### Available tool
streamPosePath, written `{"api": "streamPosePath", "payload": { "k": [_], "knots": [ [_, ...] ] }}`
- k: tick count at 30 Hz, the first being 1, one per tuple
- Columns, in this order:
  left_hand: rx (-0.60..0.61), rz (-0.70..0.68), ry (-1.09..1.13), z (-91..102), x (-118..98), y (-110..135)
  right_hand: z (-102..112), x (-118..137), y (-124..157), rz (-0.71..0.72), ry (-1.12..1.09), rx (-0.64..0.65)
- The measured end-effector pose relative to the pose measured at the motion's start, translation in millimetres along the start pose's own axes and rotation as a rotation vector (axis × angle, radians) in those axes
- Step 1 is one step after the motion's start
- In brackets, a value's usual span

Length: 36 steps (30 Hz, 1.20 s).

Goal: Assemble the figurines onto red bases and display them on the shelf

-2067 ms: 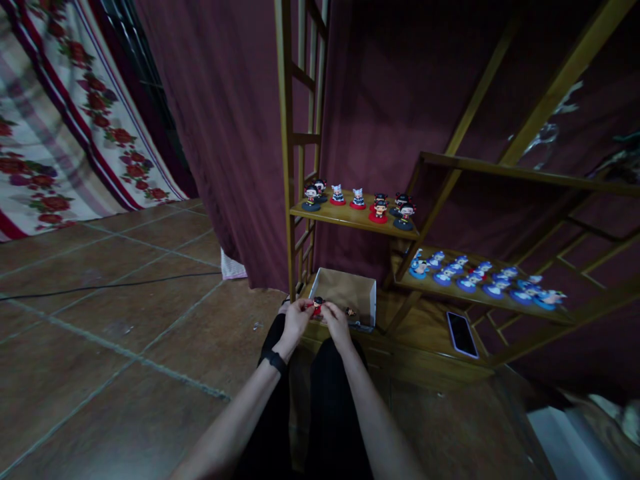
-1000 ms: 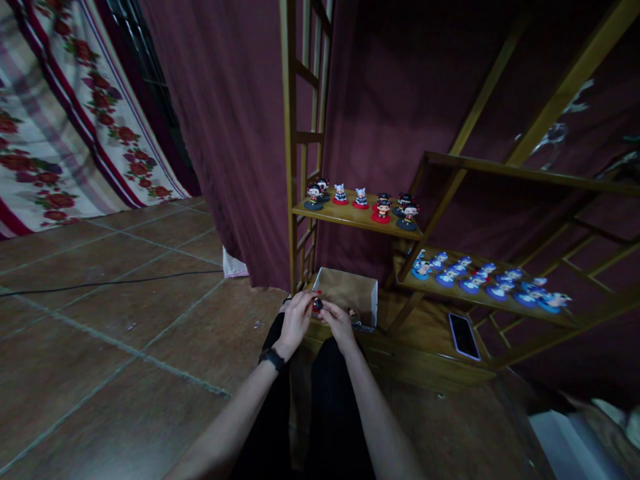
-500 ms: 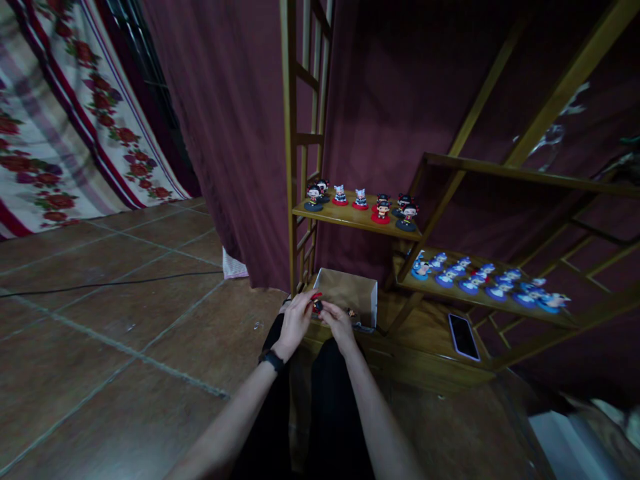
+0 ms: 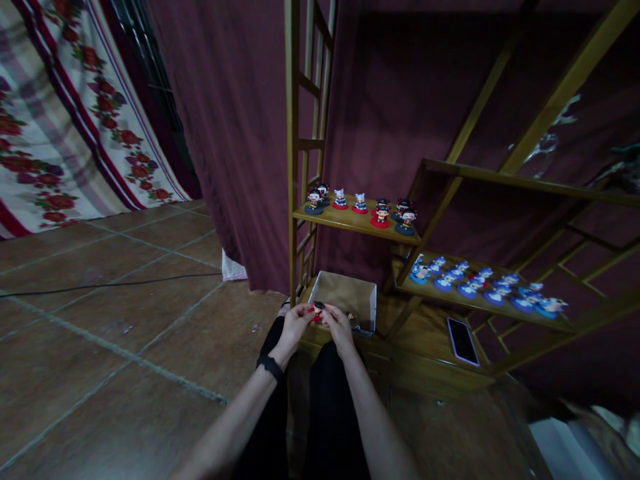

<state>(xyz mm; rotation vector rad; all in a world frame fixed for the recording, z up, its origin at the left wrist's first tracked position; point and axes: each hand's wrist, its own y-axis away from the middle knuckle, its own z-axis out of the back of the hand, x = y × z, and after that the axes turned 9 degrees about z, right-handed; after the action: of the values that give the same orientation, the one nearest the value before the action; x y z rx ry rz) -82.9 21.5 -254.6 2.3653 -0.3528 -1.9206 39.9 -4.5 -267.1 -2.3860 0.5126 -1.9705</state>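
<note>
Between my two hands is a small figurine (image 4: 318,309) with a black head and red parts, held upright near the front of an open cardboard box (image 4: 345,291). My left hand (image 4: 296,325) pinches it from the left, and my right hand (image 4: 339,326) grips it from the right. Inside the box, just right of my right hand, lies another small figurine (image 4: 351,316), partly hidden. Above, several black-haired and white-haired figurines (image 4: 360,203) on red or dark round bases stand along a wooden shelf (image 4: 345,219).
A lower shelf (image 4: 493,311) at right carries several blue and white figurines (image 4: 471,285). Below it a phone (image 4: 463,341) lies on the wooden base. A wooden upright (image 4: 291,133) rises at the left of the shelves. A black cable (image 4: 125,283) crosses the tiled floor.
The figurine has turned from a tilted position to upright, its head now on top. My left fingers have come down to its side; both hands still hold it.
</note>
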Motion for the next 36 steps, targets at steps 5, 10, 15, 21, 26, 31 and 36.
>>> {"api": "streamPosePath", "payload": {
  "k": [5,10,15,21,26,31,36],
  "knots": [
    [0.032,0.119,0.086,-3.7,0,6,1,-3,-2,-0.002,0.054,-0.029],
    [0.077,0.189,0.131,-3.7,-3,11,3,-12,-5,0.0,0.096,-0.067],
    [0.094,0.165,0.077,-3.9,-9,15,5,-20,-7,-0.019,0.154,-0.054],
    [0.088,0.074,0.014,-6.8,-14,18,5,-19,-6,-0.049,0.161,-0.064],
    [0.068,0.051,0.027,-7.3,-13,17,3,-17,-6,-0.051,0.138,-0.051],
    [0.069,0.071,0.052,-6.4,-13,17,2,-12,-4,-0.034,0.128,-0.069],
    [0.05,0.066,0.056,-5.1,-10,13,2,-7,-3,-0.025,0.141,-0.057]
  ]
}}
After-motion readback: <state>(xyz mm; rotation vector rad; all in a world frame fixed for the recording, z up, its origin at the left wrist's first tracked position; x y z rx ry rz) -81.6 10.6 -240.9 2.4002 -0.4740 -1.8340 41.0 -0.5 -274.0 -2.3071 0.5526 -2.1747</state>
